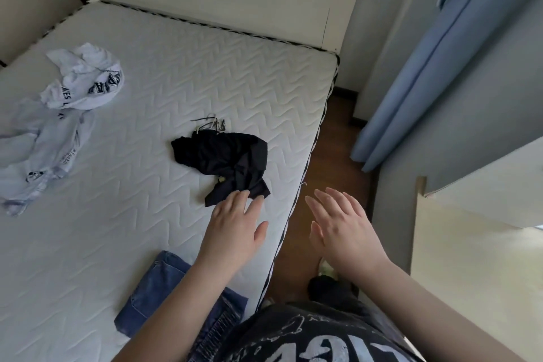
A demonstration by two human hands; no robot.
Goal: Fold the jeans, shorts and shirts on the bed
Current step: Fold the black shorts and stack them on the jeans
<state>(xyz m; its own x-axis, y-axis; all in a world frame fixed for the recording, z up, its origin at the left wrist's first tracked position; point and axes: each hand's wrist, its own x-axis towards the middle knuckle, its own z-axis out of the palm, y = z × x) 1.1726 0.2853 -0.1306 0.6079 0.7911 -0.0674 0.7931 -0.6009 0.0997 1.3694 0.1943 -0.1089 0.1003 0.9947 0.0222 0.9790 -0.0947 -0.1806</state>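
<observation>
At the bed's near right corner, the left hand point(235, 226) is reaching for the black shorts point(224, 163), fingers straight and spread, tips at the shorts' near hem. Looks like touching, no grasp yet. The right hand point(338, 223) hovers off the mattress point(182, 73) edge, above the wood floor point(332, 138), palm turned inward, fingers straight and slightly fanned, holding nothing.

Step in hand, my read: shorts are item 2. The jeans point(155, 288) already sit folded at the near edge, partly under the left forearm. Shorts lie crumpled mid-bed toward the right side, drawstring point(210, 123) trailing off the far end. 2 pale printed shirts point(58, 114) are bunched far left, well apart from the shorts, untouched.

Next move calls for:
- pinch the near hem with the left, bring the right in over the mattress to take the other corner
- drag the shorts nearer, spread them flat, waistband and legs sorted out, before any fold
- tuck the drawstring in so it does not hang loose

Risk: the fabric is twisted on itself, so a 1-hand pull would likely just move the lump.
</observation>
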